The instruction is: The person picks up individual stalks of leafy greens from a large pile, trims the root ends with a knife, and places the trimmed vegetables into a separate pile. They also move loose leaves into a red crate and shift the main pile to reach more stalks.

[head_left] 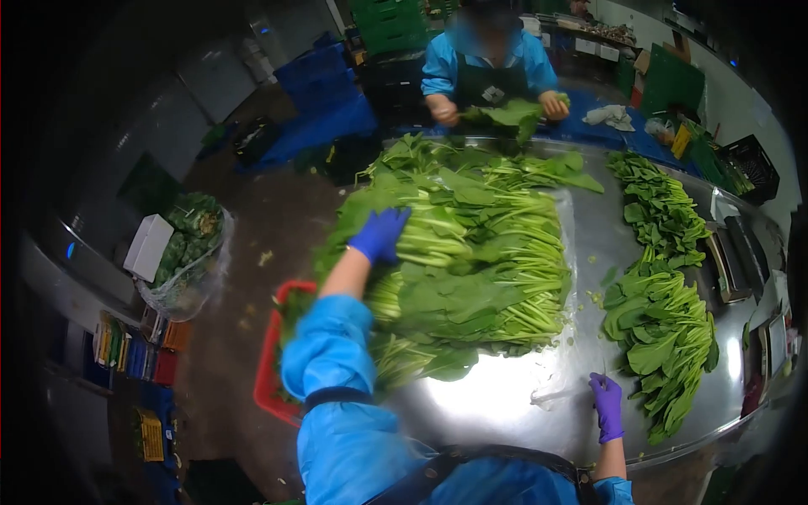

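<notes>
One gathering step, probably: left hand [381, 236] on leafy greens [459, 295], left side of steel table [492, 396], can't tell if gripping; right hand [608, 407] at near edge, hold unclear too; lifting any calls for fingers wrapped under.

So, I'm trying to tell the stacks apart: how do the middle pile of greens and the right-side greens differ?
The middle pile is broad and large; the right-side greens form a smaller, narrow strip. The left hand rests on the middle pile, while the right-side greens have only the right hand nearby, apparently not touching. Both are leafy with paler stems.
</notes>
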The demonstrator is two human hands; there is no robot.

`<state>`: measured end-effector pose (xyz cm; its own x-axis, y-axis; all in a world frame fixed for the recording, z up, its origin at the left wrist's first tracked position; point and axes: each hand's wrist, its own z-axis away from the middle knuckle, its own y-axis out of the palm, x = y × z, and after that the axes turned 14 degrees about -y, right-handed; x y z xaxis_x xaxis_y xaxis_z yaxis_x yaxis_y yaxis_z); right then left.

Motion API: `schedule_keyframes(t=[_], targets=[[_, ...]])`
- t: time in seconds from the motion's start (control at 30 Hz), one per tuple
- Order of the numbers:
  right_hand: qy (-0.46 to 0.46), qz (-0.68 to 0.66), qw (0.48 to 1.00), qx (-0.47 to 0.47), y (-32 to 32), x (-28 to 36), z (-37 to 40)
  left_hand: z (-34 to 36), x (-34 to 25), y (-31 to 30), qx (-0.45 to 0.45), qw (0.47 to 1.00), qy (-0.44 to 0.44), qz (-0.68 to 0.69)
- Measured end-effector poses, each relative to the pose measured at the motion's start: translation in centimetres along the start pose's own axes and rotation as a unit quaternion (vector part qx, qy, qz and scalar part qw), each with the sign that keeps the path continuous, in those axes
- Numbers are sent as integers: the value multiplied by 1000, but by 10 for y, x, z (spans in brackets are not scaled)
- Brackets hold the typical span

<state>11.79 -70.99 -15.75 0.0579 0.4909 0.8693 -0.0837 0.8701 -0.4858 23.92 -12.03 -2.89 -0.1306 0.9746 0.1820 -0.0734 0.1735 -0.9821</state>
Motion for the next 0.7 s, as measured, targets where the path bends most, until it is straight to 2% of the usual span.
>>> schedule_keyframes(t=[0.07, 0.13, 0.27, 0.4, 0.43, 0.53, 0.57, 0.7], targets=[[-2, 0, 1000, -7, 5, -3, -1, 7, -4, 9, -26, 1000, 7, 6], [31, -16, 999, 12, 11, -9, -1, 17, -9, 1, -10, 1000, -19, 3], [13, -42, 999, 0, 21, -14, -2, 9, -9, -2, 6, 999, -37, -4], [20, -27, 999, 2, 18, -8, -1, -9, 1, -13, -23, 1000, 11, 16], [14, -31, 999, 2, 16, -12, -2, -7, 3, -14, -94, 995, 44, 12], [18, -29, 999, 8, 8, -8, 0, 3, -3, -35, -80, 995, 49, -30], [25, -23, 999, 13, 7, -6, 2, 8, -5, -41, -119, 990, 63, -37], [10, -35, 999, 14, 9, -10, 5, 43, -22, -78, -121, 990, 61, -41]])
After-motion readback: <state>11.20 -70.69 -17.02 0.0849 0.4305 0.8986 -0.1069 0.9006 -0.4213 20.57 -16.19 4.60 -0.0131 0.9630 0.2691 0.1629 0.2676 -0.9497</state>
